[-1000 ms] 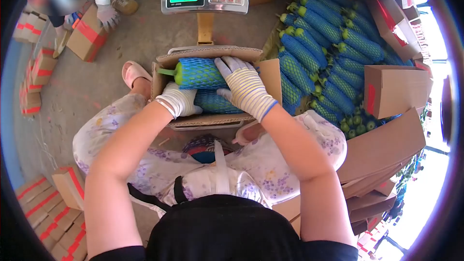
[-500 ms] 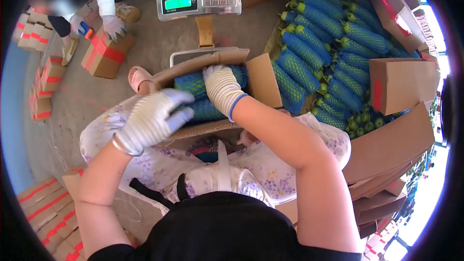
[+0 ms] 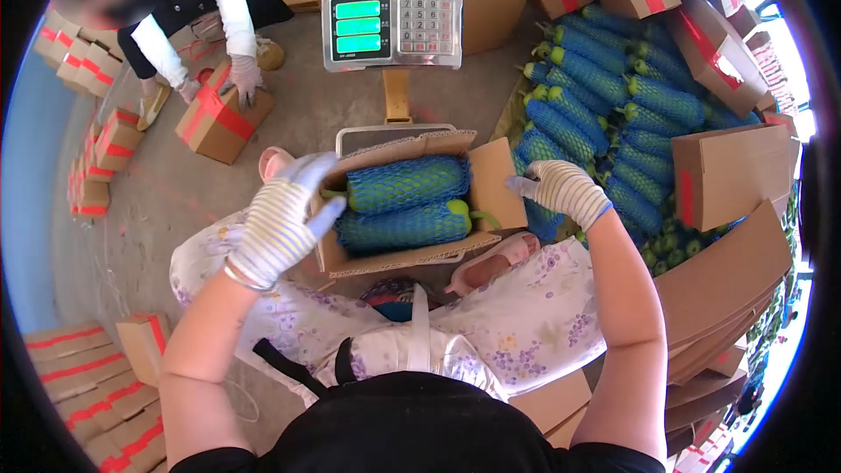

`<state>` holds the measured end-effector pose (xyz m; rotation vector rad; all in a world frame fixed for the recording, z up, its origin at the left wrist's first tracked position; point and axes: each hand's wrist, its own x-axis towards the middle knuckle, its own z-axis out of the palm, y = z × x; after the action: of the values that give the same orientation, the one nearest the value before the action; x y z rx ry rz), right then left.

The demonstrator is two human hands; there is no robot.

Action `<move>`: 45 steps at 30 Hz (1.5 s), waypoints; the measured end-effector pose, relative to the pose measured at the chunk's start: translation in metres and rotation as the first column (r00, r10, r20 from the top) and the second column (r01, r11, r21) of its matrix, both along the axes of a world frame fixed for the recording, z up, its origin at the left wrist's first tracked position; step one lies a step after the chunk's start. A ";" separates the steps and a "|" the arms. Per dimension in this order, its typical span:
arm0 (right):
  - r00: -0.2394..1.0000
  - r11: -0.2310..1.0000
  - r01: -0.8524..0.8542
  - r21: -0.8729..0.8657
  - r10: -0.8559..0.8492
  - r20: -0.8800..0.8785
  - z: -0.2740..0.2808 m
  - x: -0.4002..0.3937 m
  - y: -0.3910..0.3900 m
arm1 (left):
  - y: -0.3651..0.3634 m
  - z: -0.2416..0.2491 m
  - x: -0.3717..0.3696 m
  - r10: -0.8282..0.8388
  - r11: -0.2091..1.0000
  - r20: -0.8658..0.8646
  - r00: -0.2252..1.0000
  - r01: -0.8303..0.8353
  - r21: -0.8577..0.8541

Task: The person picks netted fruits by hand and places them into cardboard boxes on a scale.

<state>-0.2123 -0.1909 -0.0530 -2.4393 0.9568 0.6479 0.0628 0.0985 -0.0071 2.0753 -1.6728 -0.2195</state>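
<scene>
Two netted gourds (image 3: 405,201) lie in open carton (image 3: 399,256). L hand (image 3: 279,221) open, fingers spread, at left flap, empty. R hand (image 3: 561,190) loosely curled beside right flap (image 3: 491,182), holding nothing.

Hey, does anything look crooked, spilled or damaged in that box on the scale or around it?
Nothing stands out. The open box sits on the scale platform with net-wrapped green vegetables lying side by side inside, flaps open. The left hand is at its left flap, the right hand beside the right flap. The pile lies in rows.
</scene>
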 end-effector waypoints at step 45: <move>0.522 0.982 -0.143 0.122 -0.030 0.852 0.018 0.260 0.121 | 0.339 -0.246 0.268 0.249 0.763 0.358 0.900 -0.410 0.500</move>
<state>0.0477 -0.0697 -0.0346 -2.1739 0.3589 -0.4721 0.3311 0.4376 -0.2532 2.9356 -1.4512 -0.3634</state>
